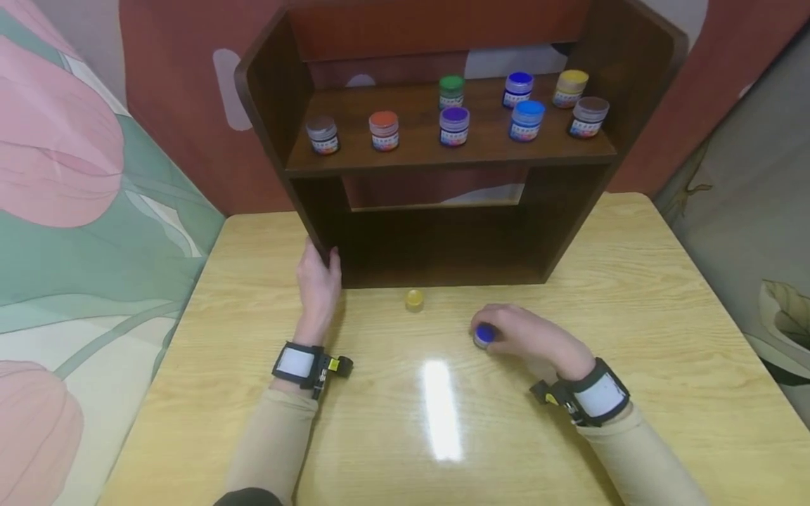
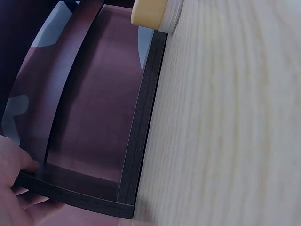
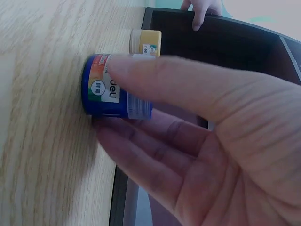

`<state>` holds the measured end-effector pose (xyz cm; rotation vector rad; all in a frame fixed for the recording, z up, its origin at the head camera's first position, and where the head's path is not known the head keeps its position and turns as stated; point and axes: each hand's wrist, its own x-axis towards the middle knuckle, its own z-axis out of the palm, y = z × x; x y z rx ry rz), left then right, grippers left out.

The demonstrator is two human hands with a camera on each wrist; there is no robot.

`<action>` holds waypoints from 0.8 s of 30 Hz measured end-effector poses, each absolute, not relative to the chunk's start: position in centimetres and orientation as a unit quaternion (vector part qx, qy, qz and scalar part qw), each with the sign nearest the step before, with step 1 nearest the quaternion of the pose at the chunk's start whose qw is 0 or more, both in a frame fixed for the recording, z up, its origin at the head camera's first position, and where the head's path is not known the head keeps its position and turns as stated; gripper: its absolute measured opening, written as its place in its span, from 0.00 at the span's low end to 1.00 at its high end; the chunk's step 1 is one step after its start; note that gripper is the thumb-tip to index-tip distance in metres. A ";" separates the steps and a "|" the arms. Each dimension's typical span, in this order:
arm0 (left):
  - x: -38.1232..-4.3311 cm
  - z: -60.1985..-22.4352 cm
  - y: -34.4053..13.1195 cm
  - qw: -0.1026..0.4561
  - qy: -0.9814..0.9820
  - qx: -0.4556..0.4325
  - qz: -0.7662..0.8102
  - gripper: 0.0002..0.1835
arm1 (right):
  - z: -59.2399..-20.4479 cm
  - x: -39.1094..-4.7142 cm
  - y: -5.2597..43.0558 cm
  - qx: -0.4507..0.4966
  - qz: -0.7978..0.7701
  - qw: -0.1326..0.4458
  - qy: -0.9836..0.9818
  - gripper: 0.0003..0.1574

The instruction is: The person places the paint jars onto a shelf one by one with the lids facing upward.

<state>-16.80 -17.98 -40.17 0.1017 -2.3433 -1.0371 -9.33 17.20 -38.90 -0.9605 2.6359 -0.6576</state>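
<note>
A dark brown wooden shelf (image 1: 443, 165) stands on the table. My left hand (image 1: 319, 284) grips its left side panel low down, thumb on the inner face and fingers outside, as the left wrist view (image 2: 73, 190) also shows. In front of the shelf, my right hand (image 1: 531, 339) holds a small blue paint jar (image 1: 484, 335) between thumb and fingers. The right wrist view shows this labelled jar (image 3: 96, 92) with its base at the tabletop and the thumb across its side. A yellow-lidded paint jar (image 1: 414, 301) sits between the hands, close to the shelf's front edge.
On the upper board stand several paint jars, among them a red one (image 1: 384, 131), a green one (image 1: 451, 93), a purple one (image 1: 454, 126) and a light blue one (image 1: 526, 121). Patterned fabric (image 1: 76, 232) hangs beside and behind the light wooden table (image 1: 380, 422).
</note>
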 end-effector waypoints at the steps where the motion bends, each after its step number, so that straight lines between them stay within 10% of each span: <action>1: -16.8 -40.2 -18.0 0.285 -0.875 0.039 -0.389 0.18 | -38.9 -9.3 17.2 -0.327 -0.224 0.130 0.909 0.21; 24: -16.9 -40.2 -18.0 0.299 -0.874 0.023 -0.383 0.17 | -38.6 -8.8 17.0 -0.310 -0.193 0.141 0.920 0.30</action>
